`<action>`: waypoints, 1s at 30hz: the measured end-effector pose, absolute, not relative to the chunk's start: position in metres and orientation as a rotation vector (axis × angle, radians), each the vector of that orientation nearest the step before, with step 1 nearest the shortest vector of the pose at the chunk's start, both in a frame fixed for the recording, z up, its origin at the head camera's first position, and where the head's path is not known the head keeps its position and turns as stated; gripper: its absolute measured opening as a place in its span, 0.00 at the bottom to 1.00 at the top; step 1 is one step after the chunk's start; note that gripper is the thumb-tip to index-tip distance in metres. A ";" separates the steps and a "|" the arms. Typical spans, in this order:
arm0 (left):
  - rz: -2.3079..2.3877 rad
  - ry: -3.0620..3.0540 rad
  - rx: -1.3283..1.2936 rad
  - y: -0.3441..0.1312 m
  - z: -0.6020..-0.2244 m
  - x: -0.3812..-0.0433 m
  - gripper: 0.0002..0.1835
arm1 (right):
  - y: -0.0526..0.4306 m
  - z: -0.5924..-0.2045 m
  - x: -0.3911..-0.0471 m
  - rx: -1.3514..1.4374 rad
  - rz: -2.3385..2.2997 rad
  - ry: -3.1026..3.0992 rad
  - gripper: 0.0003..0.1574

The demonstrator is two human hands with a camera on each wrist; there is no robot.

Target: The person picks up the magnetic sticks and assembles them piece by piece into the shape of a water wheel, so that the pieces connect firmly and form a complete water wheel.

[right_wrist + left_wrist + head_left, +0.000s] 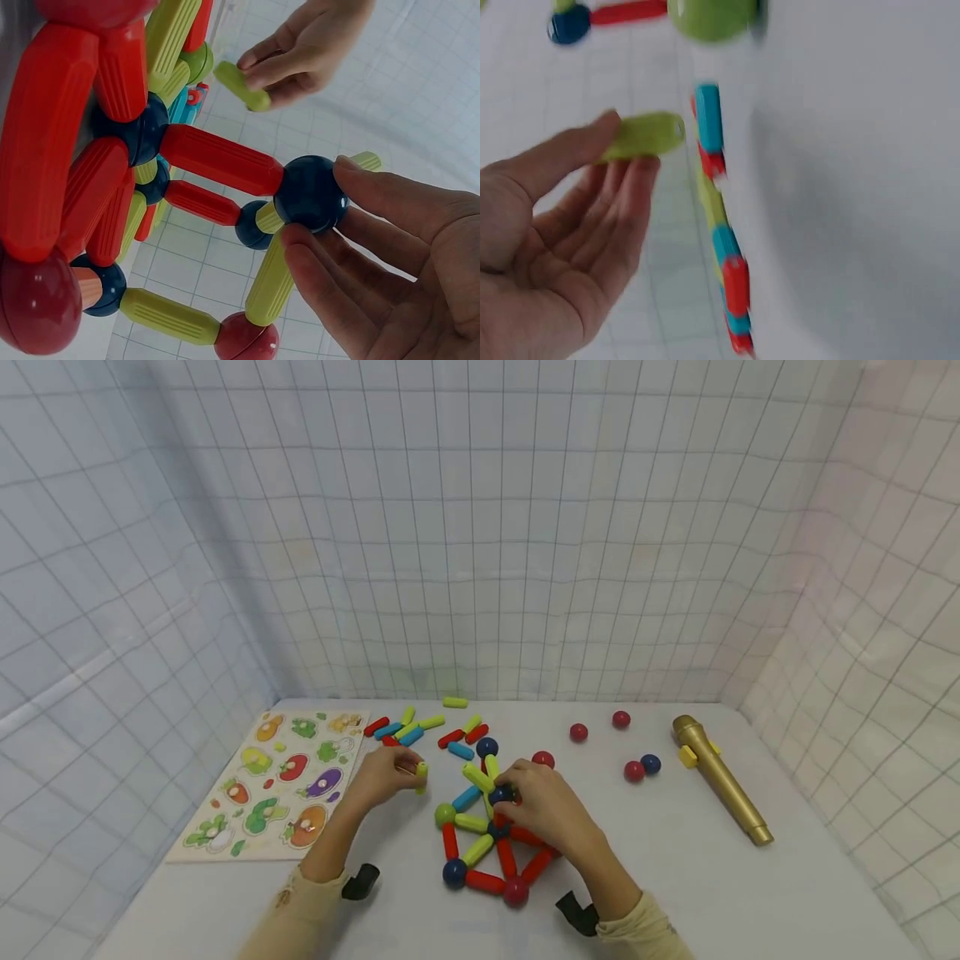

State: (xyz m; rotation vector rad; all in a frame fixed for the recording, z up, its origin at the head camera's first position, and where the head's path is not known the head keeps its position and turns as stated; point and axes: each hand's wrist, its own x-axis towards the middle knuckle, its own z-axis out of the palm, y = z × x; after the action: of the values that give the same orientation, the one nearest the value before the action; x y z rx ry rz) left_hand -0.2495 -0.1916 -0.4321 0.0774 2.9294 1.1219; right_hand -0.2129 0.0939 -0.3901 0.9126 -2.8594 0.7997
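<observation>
Rod-and-ball frame (507, 858): right hand (553, 808) pinched its ball (311, 193); left hand (385, 777), beside it, pinched a rod (422, 779); joining seemed underway, alignment needed next.

Left hand (384, 775) and right hand (543, 802) apart, forearms (333, 842) forward, both sets of fingers (636, 201) in a pinch

The frame of rods and balls (498, 830) blocks the middle of the table (720, 893), the right hand (543, 802) over its right side. The left hand (381, 779) fills part of the gap between frame and picture board (294, 797); loose rods (432, 722) lie beyond. On the right, a hand could pass between frame and microphone (720, 779), nearer than the loose balls (634, 771).
</observation>
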 end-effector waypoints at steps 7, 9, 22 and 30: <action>1.343 2.790 0.254 -0.162 -0.426 -0.217 0.14 | 0.094 -0.391 -0.212 0.901 0.809 -2.881 0.20; 1.351 2.797 0.260 -0.159 -0.424 -0.214 0.13 | 0.094 -0.391 -0.212 0.903 0.802 -2.876 0.20; 1.343 2.783 0.243 -0.156 -0.453 -0.213 0.16 | 0.095 -0.392 -0.213 0.939 0.790 -2.843 0.20; 1.239 2.851 0.245 -0.153 -0.455 -0.215 0.16 | 0.133 -0.383 -0.237 0.713 0.999 -2.864 0.28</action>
State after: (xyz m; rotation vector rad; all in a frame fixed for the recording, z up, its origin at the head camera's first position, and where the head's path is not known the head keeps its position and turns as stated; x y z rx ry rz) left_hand -0.2153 -0.1530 -0.4553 0.2448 2.8512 1.2386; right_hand -0.2370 0.1329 -0.3833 0.7127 -2.8640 0.9993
